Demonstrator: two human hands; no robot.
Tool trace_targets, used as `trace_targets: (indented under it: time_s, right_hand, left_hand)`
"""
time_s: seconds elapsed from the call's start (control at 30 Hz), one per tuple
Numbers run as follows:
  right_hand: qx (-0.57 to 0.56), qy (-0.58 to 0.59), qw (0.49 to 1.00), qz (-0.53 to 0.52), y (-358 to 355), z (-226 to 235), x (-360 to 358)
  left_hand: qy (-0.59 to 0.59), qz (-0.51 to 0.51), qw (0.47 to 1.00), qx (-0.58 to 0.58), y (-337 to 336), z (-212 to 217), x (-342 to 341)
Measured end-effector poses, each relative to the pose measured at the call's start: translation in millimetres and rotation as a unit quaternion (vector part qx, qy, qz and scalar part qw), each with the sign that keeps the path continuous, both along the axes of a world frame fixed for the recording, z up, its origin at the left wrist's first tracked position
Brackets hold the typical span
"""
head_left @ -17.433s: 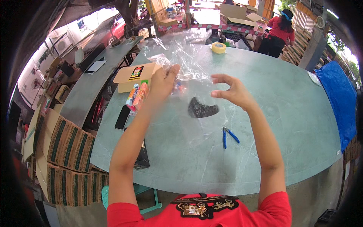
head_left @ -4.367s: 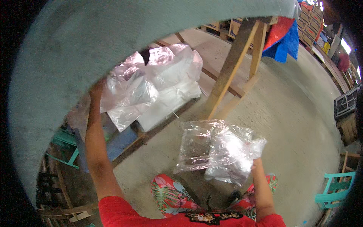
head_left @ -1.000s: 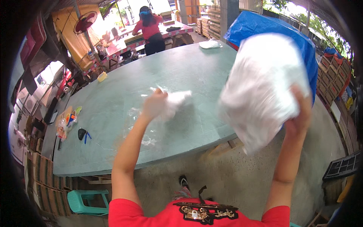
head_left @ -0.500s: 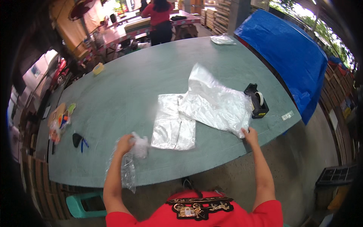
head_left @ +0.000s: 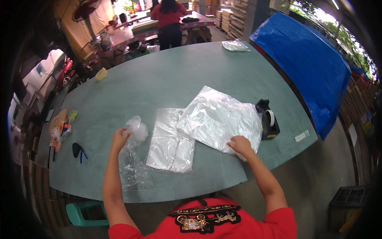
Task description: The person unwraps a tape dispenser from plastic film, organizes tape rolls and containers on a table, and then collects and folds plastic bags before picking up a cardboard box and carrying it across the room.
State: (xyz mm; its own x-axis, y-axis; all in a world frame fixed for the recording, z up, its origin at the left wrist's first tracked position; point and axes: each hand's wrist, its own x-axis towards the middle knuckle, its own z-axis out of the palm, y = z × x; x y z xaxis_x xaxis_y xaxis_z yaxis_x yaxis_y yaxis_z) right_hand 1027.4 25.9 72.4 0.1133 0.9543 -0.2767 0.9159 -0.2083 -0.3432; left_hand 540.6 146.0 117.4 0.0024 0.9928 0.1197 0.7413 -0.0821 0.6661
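My left hand [head_left: 120, 138] is closed, with bent fingers, at the edge of a crumpled clear plastic bag [head_left: 136, 129]. Thin see-through film trails from the bag toward the table's near edge. My right hand [head_left: 241, 145] rests on the near right part of a large clear plastic bag [head_left: 218, 115], its fingers reaching left over the film. That large bag lies fairly flat and overlaps a stack of folded plastic bags [head_left: 169, 139]. A black tape dispenser [head_left: 269, 121] touches the large bag's right side.
On the green table [head_left: 179, 75], pliers with blue handles [head_left: 83, 154] lie beside a black object [head_left: 76, 149]. Small packets [head_left: 61, 129] and a yellow container [head_left: 101, 74] sit farther left. More plastic [head_left: 236, 46] lies at the far edge. A blue tarp [head_left: 306, 67] hangs right; a person [head_left: 169, 24] stands beyond.
The large bag's raised far end has come down onto the table. My right hand has moved left from its corner onto the film. My left hand and the crumpled bag have shifted away from me.
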Motion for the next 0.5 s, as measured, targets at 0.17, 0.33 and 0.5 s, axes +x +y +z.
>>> trace_targets:
  time_s: [0.17,0.33,0.5]
  right_hand:
    - [0.25,0.096,0.962,0.055,45,-11,-16]
    - [0.06,-0.105,0.978,0.168,30,-20,-30]
    - [0.109,-0.139,0.946,0.271,29,-44,-57]
  left_hand:
    - [-0.002,-0.157,0.987,-0.03,-14,31,106]
    - [0.239,-0.11,0.96,0.091,4,-47,43]
    - [0.247,-0.02,0.967,-0.057,-17,-96,-39]
